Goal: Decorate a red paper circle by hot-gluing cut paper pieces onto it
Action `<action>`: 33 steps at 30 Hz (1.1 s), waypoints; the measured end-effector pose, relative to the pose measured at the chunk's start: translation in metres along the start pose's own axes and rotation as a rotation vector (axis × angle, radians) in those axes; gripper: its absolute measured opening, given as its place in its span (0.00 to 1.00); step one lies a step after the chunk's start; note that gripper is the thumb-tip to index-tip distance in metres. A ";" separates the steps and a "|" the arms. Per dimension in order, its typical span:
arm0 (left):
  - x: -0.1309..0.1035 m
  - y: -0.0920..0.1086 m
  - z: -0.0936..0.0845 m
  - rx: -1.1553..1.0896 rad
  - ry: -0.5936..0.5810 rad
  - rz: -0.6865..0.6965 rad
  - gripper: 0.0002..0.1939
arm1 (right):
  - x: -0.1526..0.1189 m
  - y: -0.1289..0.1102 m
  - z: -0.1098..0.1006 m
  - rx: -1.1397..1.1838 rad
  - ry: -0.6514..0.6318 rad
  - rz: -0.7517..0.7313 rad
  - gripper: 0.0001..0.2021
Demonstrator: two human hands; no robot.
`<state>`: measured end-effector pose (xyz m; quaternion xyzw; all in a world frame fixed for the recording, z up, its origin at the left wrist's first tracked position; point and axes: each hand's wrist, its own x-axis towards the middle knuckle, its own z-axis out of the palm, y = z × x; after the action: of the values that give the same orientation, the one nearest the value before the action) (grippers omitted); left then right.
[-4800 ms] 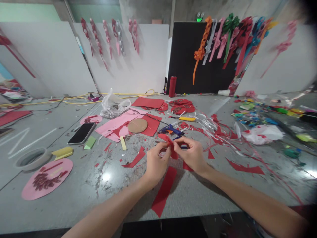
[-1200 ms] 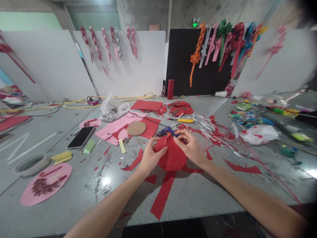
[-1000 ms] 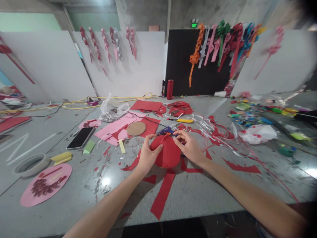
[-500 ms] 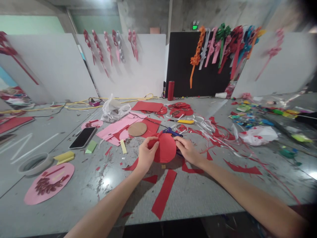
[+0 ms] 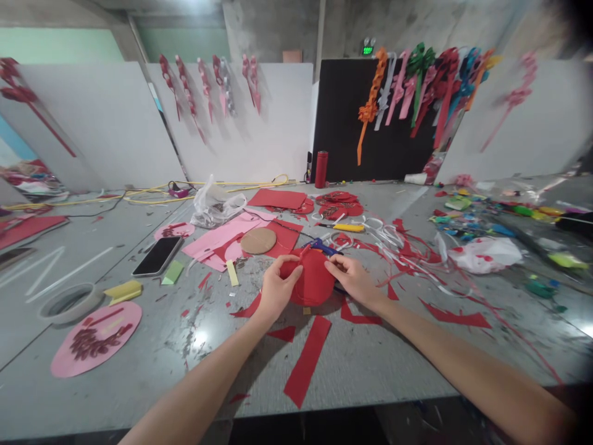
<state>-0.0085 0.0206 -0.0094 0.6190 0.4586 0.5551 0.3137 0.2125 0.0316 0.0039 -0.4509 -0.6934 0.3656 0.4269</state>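
A round piece of red felt-like sheet (image 5: 315, 283) is held up over the grey table between both hands. My left hand (image 5: 278, 285) pinches its left edge between thumb and fingers. At the right edge, my right hand (image 5: 353, 281) is closed on the same disc, thumb towards me. Just behind the disc lies a blue-handled tool (image 5: 324, 246), partly hidden by it. Close by on the left is a tan cardboard disc (image 5: 258, 241) on red and pink sheets. A red strip (image 5: 307, 361) lies on the table in front of my hands.
Left of my arms are a phone (image 5: 157, 256), a roll of tape (image 5: 69, 303) and a pink oval with dark red pieces (image 5: 96, 340). A yellow cutter (image 5: 348, 228), white strips and red scraps lie behind and to the right. A red flask (image 5: 321, 169) stands at the back.
The red disc's surface now looks bent, with a crease near its middle, where it was flatter before. My right fingers have moved slightly inward over its upper right edge.
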 end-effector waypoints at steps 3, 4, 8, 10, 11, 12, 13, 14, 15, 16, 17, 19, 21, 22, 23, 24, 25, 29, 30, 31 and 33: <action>0.001 0.000 0.000 -0.010 -0.010 0.001 0.08 | 0.000 0.000 0.000 -0.001 -0.002 -0.004 0.20; 0.001 -0.001 0.000 -0.015 -0.009 0.000 0.08 | 0.000 0.000 0.000 -0.005 0.002 -0.006 0.20; 0.002 -0.005 0.000 -0.019 0.003 0.006 0.09 | 0.000 0.002 0.000 -0.027 0.014 -0.021 0.20; 0.003 -0.008 0.000 -0.004 0.015 0.005 0.10 | 0.000 0.005 0.001 -0.027 0.005 -0.030 0.20; 0.004 -0.011 0.000 0.005 0.023 0.005 0.10 | 0.000 0.006 0.001 -0.025 0.000 -0.033 0.20; 0.004 -0.013 0.000 0.013 0.030 0.008 0.10 | 0.000 0.008 0.002 -0.026 -0.002 -0.034 0.21; 0.005 -0.014 0.000 0.018 0.036 0.013 0.10 | 0.000 0.009 0.003 -0.033 -0.002 -0.036 0.21; 0.005 -0.016 0.000 0.020 0.041 0.018 0.09 | 0.000 0.011 0.003 -0.041 -0.002 -0.038 0.21; 0.005 -0.017 0.000 0.023 0.043 0.023 0.09 | 0.000 0.011 0.004 -0.046 -0.001 -0.040 0.22; 0.006 -0.017 -0.001 0.025 0.046 0.028 0.09 | 0.000 0.012 0.004 -0.045 -0.002 -0.044 0.22; 0.006 -0.018 -0.001 0.025 0.046 0.034 0.09 | -0.001 0.011 0.005 -0.038 -0.002 -0.044 0.22; 0.008 -0.020 0.000 0.020 0.044 0.051 0.09 | -0.001 0.010 0.005 -0.022 0.006 -0.043 0.22; 0.011 -0.022 0.000 0.001 0.032 0.067 0.10 | -0.002 0.008 0.005 -0.023 0.024 -0.052 0.22; 0.013 -0.024 0.001 -0.006 0.026 0.069 0.10 | -0.003 0.007 0.005 -0.029 0.035 -0.061 0.21; 0.014 -0.027 0.001 -0.012 0.018 0.067 0.11 | -0.003 0.006 0.006 -0.035 0.046 -0.070 0.21; 0.016 -0.029 0.001 -0.018 0.012 0.062 0.11 | -0.004 0.005 0.006 -0.040 0.056 -0.077 0.20; 0.017 -0.031 0.001 -0.028 0.008 0.055 0.11 | -0.004 0.005 0.007 -0.044 0.064 -0.080 0.20; 0.019 -0.034 0.000 -0.105 0.009 0.013 0.14 | -0.005 0.006 0.010 -0.044 0.062 -0.074 0.20; 0.019 -0.034 0.000 -0.122 0.011 0.005 0.14 | -0.005 0.006 0.010 -0.041 0.058 -0.074 0.20; 0.018 -0.034 0.000 -0.134 0.011 0.002 0.14 | -0.004 0.007 0.010 -0.038 0.059 -0.073 0.20; 0.018 -0.032 0.000 -0.140 0.010 0.008 0.14 | -0.003 0.008 0.010 -0.038 0.072 -0.071 0.20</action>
<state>-0.0165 0.0493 -0.0309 0.5946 0.4178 0.5902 0.3515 0.2066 0.0297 -0.0075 -0.4470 -0.7001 0.3205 0.4554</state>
